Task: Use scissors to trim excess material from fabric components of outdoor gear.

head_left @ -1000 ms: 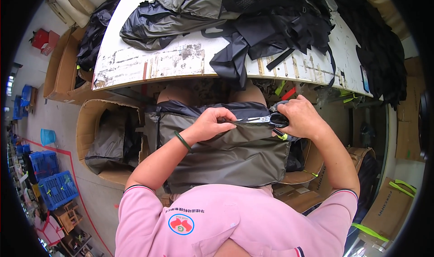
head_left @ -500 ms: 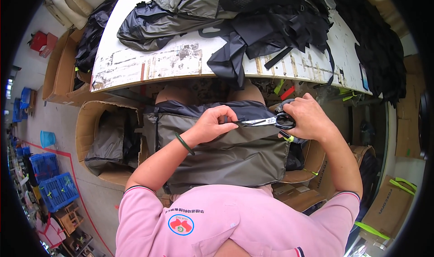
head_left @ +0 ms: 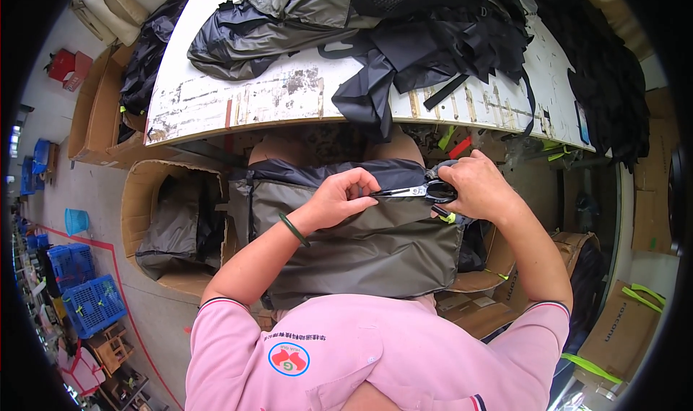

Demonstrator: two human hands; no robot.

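Note:
Across my lap lies a grey-brown fabric piece with black edging point(head_left: 354, 252), its surface creased. My right hand point(head_left: 478, 187) has its fingers through the black handles of a pair of scissors point(head_left: 413, 192), whose blades point left. The blade tips reach the fingertips of my left hand point(head_left: 339, 198), which is closed in a pinch on a small dark bit of fabric, mostly hidden by the fingers. Just below the right hand hangs a neon-yellow and black piece point(head_left: 449, 216); whether the hand holds it, I cannot tell.
Ahead stands a worn white table point(head_left: 274, 97) with black and grey fabric point(head_left: 440, 57) heaped on it. Cardboard boxes flank me: one at left point(head_left: 133, 227) with folded fabric inside, another at right point(head_left: 498, 256). Blue crates point(head_left: 94, 306) stand on the floor far left.
My right hand and the scissors have moved left toward my left hand, and the blades look closer together. The left hand has hardly moved.

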